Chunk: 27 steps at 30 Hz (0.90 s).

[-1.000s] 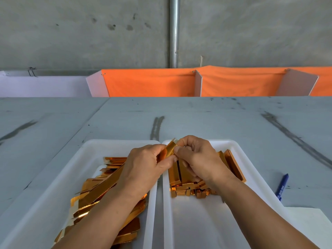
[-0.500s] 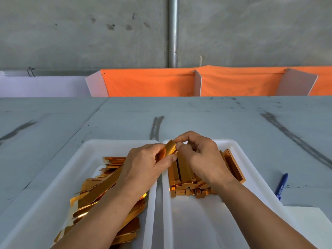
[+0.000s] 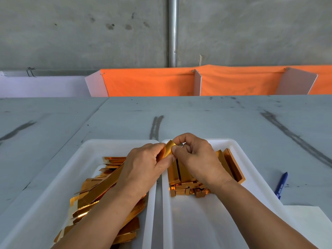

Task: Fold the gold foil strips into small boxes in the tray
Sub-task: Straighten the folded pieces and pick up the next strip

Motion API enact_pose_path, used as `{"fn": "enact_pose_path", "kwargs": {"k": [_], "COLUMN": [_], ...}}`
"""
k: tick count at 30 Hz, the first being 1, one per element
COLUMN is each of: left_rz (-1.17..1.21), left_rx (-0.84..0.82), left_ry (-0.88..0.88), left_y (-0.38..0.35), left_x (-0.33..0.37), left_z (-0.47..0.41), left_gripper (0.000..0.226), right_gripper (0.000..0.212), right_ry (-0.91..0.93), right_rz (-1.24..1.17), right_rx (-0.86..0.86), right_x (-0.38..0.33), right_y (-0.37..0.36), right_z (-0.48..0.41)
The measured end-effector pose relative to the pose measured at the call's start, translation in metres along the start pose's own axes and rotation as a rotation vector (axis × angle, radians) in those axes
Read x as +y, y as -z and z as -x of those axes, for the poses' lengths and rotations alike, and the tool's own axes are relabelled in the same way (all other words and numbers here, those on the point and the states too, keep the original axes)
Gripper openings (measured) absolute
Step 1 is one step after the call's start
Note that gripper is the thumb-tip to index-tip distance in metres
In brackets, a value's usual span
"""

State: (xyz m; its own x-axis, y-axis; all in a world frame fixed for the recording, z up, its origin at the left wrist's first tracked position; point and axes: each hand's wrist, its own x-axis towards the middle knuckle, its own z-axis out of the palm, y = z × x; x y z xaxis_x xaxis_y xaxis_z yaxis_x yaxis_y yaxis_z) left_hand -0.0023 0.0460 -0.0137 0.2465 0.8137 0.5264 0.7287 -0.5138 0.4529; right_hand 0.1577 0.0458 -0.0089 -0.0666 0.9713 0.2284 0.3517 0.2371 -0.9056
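The gold foil strip (image 3: 168,150) being worked is held up just above the gap between the two trays, its far end bent over into a short flap. The right hand (image 3: 195,159) pinches that flap between thumb and forefinger, its fingers (image 3: 181,138) curled tight on the foil. The left hand (image 3: 143,168) grips the strip just beside the bend, thumb pressed along it. The long tail seems to run back under the left palm toward the pile of flat strips (image 3: 93,200) in the left tray (image 3: 115,142). The step in hand looks like creasing an end wall of a box. To do it well, the left thumb should brace the foil right at the fold line so the right hand can turn the flap square against it, then a fingertip can run along the crease. Foil like this will likely crease sharply and show any crooked fold, so the edges want lining up before pressing. Finished boxes (image 3: 231,164) lie in the right tray (image 3: 224,141), partly hidden by the right wrist. Both trays sit side by side on the grey bench (image 3: 197,119), with a blue pen (image 3: 281,184) and a sheet of paper (image 3: 314,225) off to the right.
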Motion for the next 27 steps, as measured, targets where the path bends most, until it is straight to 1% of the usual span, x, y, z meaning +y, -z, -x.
{"fn": "enact_pose_path", "kwargs": {"k": [2, 4, 6, 8, 12, 16, 19, 23, 25, 27], "left_rz": [0.005, 0.019, 0.03, 0.024, 0.023, 0.012, -0.001, 0.003, 0.001, -0.003], "left_rx": [0.01, 0.007, 0.011, 0.01, -0.013, -0.024, -0.022, -0.027, -0.025, -0.03], "left_ry": [0.013, 0.021, 0.003, -0.019, -0.052, -0.059, -0.059, -0.054, -0.053, -0.049], "left_y": [0.001, 0.002, 0.003, 0.003, 0.002, 0.001, 0.001, 0.002, 0.002, 0.001], "left_x": [0.0, 0.001, 0.002, 0.003, 0.001, -0.001, 0.001, 0.001, 0.001, 0.001], "left_z": [0.0, 0.0, 0.0, 0.001, 0.002, 0.001, 0.001, 0.002, 0.002, 0.002], "left_gripper": [0.029, 0.03, 0.031, 0.033, 0.033, 0.039, 0.034, 0.029, 0.03, 0.036], "right_gripper": [0.008, 0.01, 0.013, 0.018, 0.029, 0.03, 0.025, 0.018, 0.016, 0.014], "right_ry": [0.01, -0.005, -0.063, -0.161, -0.326, -0.33, -0.309, -0.261, -0.249, -0.246], "right_rz": [-0.045, -0.101, -0.13, -0.194, -0.436, -0.561, -0.595, -0.582, -0.578, -0.559], "right_rx": [0.026, 0.107, 0.196, 0.223, 0.093, 0.01, -0.005, -0.014, -0.021, -0.021], "right_x": [-0.002, -0.003, -0.003, -0.004, -0.007, -0.008, -0.007, -0.007, -0.007, -0.006], "right_y": [0.001, 0.003, 0.007, 0.009, 0.011, 0.011, 0.011, 0.01, 0.01, 0.01], "right_z": [0.001, 0.0, -0.003, -0.004, -0.003, -0.004, -0.004, -0.002, -0.002, -0.003]}}
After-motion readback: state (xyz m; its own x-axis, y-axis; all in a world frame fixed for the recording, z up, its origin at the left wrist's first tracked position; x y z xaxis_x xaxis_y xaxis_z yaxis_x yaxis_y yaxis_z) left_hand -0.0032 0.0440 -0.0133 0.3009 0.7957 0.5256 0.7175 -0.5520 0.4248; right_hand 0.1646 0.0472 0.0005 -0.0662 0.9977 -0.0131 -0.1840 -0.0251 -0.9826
